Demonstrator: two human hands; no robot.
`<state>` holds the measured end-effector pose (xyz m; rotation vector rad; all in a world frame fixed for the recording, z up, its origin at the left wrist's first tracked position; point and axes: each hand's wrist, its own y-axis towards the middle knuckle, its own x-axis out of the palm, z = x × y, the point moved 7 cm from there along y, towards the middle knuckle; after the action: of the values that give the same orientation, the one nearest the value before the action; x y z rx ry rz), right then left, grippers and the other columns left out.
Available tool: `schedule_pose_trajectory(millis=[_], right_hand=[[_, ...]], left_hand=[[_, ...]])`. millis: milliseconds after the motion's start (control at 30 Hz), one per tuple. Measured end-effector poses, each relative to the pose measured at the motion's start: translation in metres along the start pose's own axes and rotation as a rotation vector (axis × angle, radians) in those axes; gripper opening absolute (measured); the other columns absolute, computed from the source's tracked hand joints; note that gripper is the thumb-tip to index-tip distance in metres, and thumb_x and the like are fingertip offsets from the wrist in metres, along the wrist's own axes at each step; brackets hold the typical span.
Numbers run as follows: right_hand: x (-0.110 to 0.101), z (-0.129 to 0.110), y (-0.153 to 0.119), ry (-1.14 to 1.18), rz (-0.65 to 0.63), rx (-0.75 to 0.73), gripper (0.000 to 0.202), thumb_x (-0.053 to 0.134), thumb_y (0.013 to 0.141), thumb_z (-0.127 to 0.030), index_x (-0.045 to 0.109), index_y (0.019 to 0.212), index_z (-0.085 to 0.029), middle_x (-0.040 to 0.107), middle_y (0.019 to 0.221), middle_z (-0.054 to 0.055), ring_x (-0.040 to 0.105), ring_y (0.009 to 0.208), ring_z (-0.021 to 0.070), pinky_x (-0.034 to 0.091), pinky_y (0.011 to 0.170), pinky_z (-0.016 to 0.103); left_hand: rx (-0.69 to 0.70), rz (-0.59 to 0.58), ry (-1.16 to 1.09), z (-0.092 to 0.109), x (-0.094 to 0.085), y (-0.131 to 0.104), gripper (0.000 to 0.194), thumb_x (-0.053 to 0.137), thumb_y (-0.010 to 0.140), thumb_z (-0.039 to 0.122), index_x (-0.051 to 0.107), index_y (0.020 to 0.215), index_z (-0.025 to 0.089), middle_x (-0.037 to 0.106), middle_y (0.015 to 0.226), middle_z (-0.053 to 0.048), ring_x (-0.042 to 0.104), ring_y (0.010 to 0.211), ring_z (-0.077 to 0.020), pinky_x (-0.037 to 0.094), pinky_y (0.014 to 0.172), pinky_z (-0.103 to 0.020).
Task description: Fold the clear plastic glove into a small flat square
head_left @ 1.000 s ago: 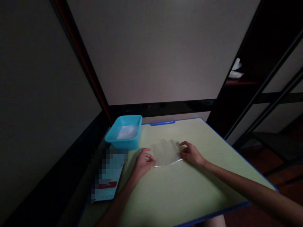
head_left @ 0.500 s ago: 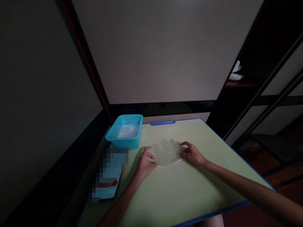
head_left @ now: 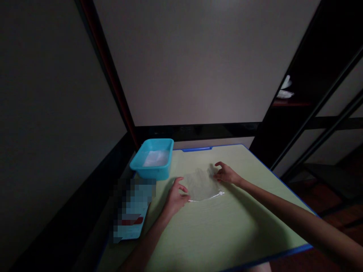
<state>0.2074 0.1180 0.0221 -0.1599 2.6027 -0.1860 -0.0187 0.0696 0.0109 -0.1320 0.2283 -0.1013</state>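
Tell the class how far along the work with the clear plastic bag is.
Done: the clear plastic bag lies flat on the green table. In hand: the left hand and right hand touch its opposite edges. Left: the blue tub and packet sit untouched.

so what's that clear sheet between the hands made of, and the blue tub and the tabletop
The clear sheet looks like thin, glossy plastic film: the table shows through it and its near edge catches light. The blue tub seems to be moulded plastic, smooth and uniformly turquoise, with a rolled rim. The tabletop looks like pale green matte laminate with faint grain and a blue edge band, though the dim light leaves that uncertain.
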Motion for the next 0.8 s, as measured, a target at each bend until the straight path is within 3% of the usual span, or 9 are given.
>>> schedule_pose_trajectory(millis=[133,433,633,800], right_hand=[[0.003,-0.002,0.016,0.017,0.019,0.018,0.044,0.059,0.06,-0.006,0.039,0.098,-0.016,0.052,0.047,-0.009,0.049,0.041,0.0086,0.033,0.041,0.017],[-0.001,0.006,0.018,0.096,-0.013,0.132,0.037,0.06,0.063,-0.01,0.038,0.093,-0.017,0.059,0.056,-0.003,0.052,0.043,0.0084,0.031,0.035,0.015],[0.004,0.002,0.04,0.115,0.005,0.114,0.046,0.062,0.061,-0.01,0.036,0.098,-0.018,0.054,0.048,-0.007,0.049,0.039,0.0078,0.031,0.034,0.014],[0.008,-0.007,0.046,0.134,-0.058,0.095,0.046,0.059,0.056,-0.003,0.038,0.095,-0.017,0.054,0.047,-0.008,0.046,0.038,0.0074,0.029,0.035,0.015]], left_hand=[[0.015,0.008,-0.014,-0.001,0.0,0.001,0.062,0.054,0.048,0.003,0.035,0.104,0.022,0.046,0.067,0.01,0.048,0.039,-0.0039,0.031,0.031,-0.012],[0.051,0.023,-0.066,-0.002,0.001,0.001,0.058,0.055,0.048,0.004,0.038,0.101,0.02,0.047,0.063,0.011,0.048,0.04,-0.0043,0.033,0.034,-0.012],[0.047,0.047,-0.086,-0.003,0.0,0.003,0.055,0.054,0.047,0.004,0.039,0.097,0.021,0.046,0.059,0.012,0.05,0.039,-0.0054,0.036,0.036,-0.014],[0.053,0.046,-0.083,-0.003,0.0,0.003,0.054,0.054,0.047,0.004,0.04,0.097,0.021,0.048,0.06,0.012,0.051,0.039,-0.0059,0.037,0.036,-0.015]])
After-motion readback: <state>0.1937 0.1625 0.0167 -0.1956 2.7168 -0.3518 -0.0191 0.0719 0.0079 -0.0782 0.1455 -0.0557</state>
